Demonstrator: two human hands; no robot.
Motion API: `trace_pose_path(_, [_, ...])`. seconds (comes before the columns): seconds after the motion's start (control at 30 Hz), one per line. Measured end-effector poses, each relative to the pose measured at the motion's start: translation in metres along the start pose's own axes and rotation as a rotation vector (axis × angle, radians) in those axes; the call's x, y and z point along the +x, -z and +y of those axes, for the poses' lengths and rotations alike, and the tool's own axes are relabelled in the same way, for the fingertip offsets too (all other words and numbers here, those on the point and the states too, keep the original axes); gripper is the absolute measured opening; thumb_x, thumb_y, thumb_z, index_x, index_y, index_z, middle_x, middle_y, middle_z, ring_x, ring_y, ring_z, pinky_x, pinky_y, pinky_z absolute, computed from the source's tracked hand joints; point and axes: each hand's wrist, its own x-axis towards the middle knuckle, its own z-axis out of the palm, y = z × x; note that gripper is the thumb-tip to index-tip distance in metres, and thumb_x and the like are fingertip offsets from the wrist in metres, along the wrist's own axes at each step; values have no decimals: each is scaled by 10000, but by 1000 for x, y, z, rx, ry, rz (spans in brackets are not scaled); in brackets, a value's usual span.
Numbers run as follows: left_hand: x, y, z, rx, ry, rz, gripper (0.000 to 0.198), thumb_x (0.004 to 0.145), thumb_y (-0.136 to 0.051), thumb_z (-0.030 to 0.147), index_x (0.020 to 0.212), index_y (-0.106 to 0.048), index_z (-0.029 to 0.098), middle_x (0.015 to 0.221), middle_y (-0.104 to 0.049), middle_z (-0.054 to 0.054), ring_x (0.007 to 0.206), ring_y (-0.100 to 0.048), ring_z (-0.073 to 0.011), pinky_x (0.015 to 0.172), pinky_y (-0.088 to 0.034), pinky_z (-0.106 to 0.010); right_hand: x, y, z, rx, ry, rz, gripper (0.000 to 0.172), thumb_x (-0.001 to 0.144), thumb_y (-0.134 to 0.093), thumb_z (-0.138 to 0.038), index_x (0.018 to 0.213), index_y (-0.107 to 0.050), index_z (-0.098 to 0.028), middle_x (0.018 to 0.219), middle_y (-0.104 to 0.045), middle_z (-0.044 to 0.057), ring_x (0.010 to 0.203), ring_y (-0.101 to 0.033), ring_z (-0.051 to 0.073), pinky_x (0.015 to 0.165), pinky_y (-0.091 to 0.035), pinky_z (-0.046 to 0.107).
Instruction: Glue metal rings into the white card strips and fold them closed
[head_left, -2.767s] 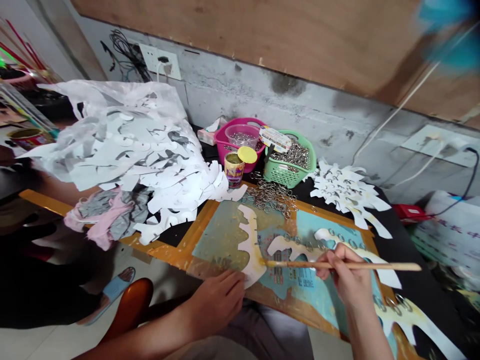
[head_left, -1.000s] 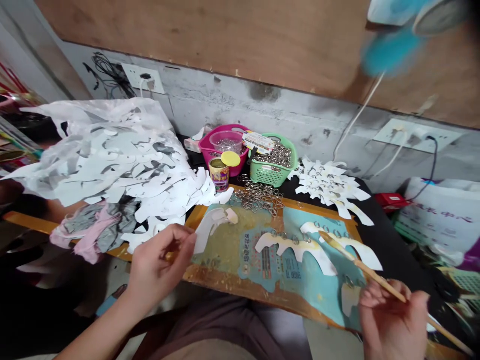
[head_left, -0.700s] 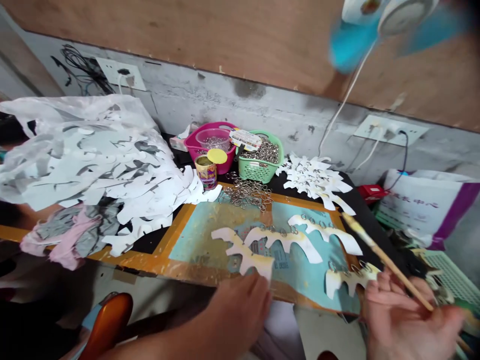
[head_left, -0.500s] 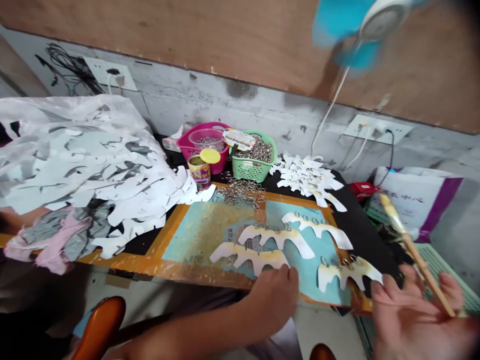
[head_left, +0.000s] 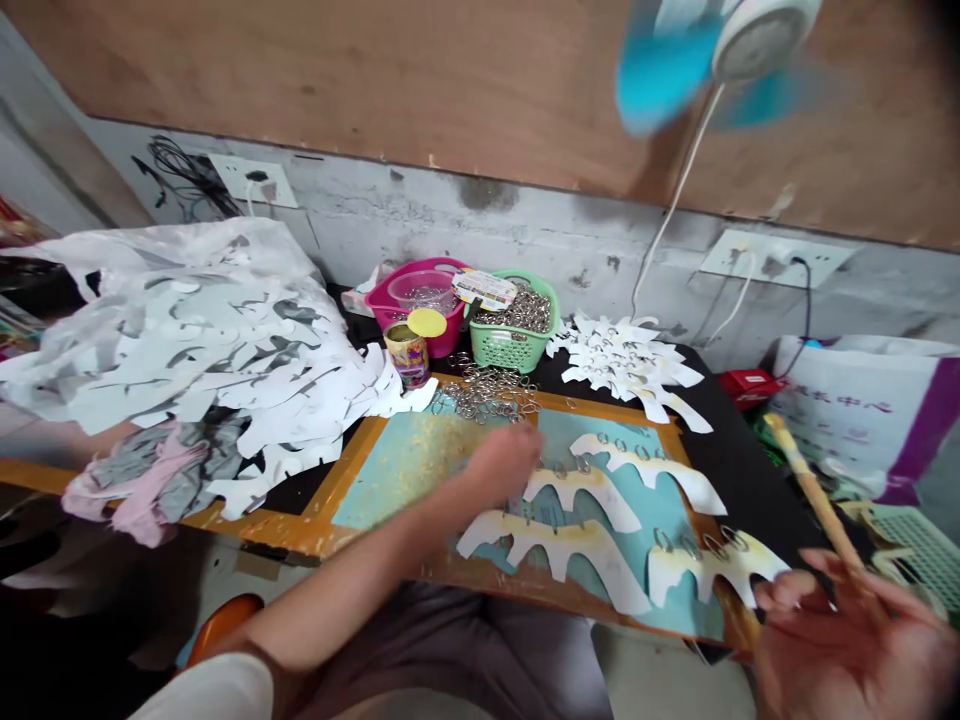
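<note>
My left hand reaches forward over the blue board, close to a loose pile of metal rings; it is blurred and its fingers do not show clearly. My right hand sits at the bottom right with fingers loosely curled round a wooden glue brush, bristles pointing up and away. On the board lie three white scalloped paper cutouts: a glued one nearest me, one behind it with rings, and another farther back. A fourth ringed piece lies near the brush.
A big heap of white cutouts covers the left. A glue pot with yellow lid, a pink basket and a green basket of rings stand at the back. Finished cutouts are stacked right of them. A fan spins overhead.
My left hand laid the glued cutout on the board in front of the others, then let go and moved forward toward the rings. The right hand drew the brush away to the right.
</note>
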Motion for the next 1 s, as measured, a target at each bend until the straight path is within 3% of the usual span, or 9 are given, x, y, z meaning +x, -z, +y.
trace_pose_path(0.07, [26,16,-40,17,43,31,183,885,-510,106,931,-685,123,965,-662,-133,914,-629,-249,818,-477,-340,0,-1,3,-17,96,-12,162,853,-567,-330,967,-631,-234,928,-634,38,568,-517,157,505,-425,313])
trace_pose_path(0.17, [52,23,-77,-18,0,-5,164,799,-629,117,933,-716,156,973,-672,-99,942,-625,-239,852,-466,-312,-1,-7,5,4,78,-55,187,799,-630,-305,952,-632,-198,909,-646,65,553,-541,165,478,-443,313])
trace_pose_path(0.33, [68,14,-100,-167,18,19,149,768,-607,74,769,-727,163,854,-715,-67,877,-650,-204,848,-466,-281,-4,-15,8,11,38,-45,256,748,-714,-378,888,-634,-179,824,-649,73,535,-550,162,434,-440,281])
trace_pose_path(0.57, [76,16,-126,-515,216,138,193,815,-602,148,954,-723,89,671,-715,-51,624,-666,-149,613,-510,-227,-5,-11,18,30,41,-87,249,829,-662,-400,912,-648,-166,855,-658,81,540,-563,155,456,-445,280])
trace_pose_path(0.77, [73,28,-128,-705,278,123,175,753,-682,159,894,-711,61,614,-700,-59,519,-620,-114,533,-500,-211,-9,-14,20,53,34,-146,253,856,-650,-416,934,-655,-175,847,-665,73,549,-569,155,465,-444,274])
trace_pose_path(1.0, [33,44,-87,-746,136,-111,138,673,-764,228,765,-757,125,673,-727,-41,620,-653,-144,598,-494,-208,-10,-13,20,45,30,-153,252,870,-621,-405,935,-658,-165,839,-664,76,545,-572,157,464,-440,278])
